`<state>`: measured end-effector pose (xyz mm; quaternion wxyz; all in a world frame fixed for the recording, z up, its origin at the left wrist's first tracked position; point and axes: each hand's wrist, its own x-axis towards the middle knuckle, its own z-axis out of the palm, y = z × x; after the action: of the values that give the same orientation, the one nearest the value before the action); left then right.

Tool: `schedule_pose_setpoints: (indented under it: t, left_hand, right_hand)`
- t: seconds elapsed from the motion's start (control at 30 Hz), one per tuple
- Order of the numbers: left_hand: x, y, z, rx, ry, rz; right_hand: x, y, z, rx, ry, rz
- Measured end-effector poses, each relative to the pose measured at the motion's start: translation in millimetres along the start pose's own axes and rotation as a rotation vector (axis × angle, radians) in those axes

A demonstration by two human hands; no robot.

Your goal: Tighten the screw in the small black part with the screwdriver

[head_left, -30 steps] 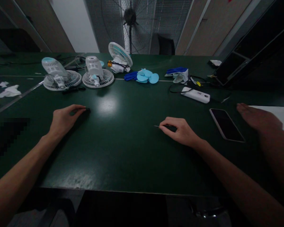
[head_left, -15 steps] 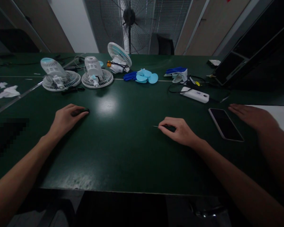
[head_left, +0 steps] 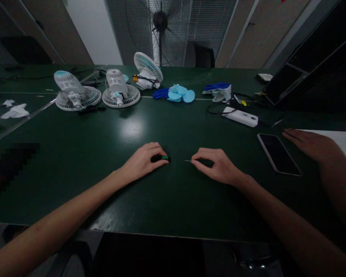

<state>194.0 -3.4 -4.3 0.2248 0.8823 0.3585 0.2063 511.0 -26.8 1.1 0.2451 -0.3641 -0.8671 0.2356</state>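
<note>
Near the middle of the dark green table (head_left: pixel 161 200), my left hand (head_left: pixel 145 161) pinches a small green and black object (head_left: pixel 164 157) between thumb and fingers. My right hand (head_left: pixel 216 163) is closed around a small tool with a thin metal shaft (head_left: pixel 187 161), which points left toward the green object. A short gap separates the two. The tool's handle is dark and mostly hidden inside my right hand.
At the back are white fans (head_left: pixel 122 96), a light blue fan blade (head_left: pixel 181 93), blue gloves (head_left: pixel 219 88) and a white power strip (head_left: pixel 240 117). A phone (head_left: pixel 279 154) lies at the right, beside another person's hand (head_left: pixel 314 144). White tissues (head_left: pixel 15 111) lie far left.
My left hand has moved right and nearer to me, carrying the small object toward my right hand. My right hand has barely moved. The view has shifted slightly.
</note>
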Motion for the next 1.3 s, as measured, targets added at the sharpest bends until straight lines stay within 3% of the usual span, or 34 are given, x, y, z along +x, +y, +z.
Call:
schedule_pose_setpoints:
  t: [0.1,0.23,0.8,1.03,1.3]
  left_hand:
    - [12.5,19.4,16.2,-0.023,-0.044,0.066]
    - [18.0,29.4,24.1,-0.012,-0.058,0.091]
    - [17.6,27.6,23.8,-0.065,-0.059,0.064]
    - [18.4,26.9,24.1,-0.069,-0.064,0.066]
    - [15.5,29.0,22.7,-0.023,-0.079,0.091]
  right_hand:
    - [0.9,-4.7,0.4,-0.022,-0.001,-0.017]
    - [1.2,-7.6,-1.1,-0.05,-0.025,-0.033]
    - [2.2,-8.8,2.0,-0.092,-0.056,-0.069]
    - [11.1,-27.4,6.1,0.142,0.18,-0.058]
    - [-2.4,-4.0,-0.6,0.099,0.154,0.002]
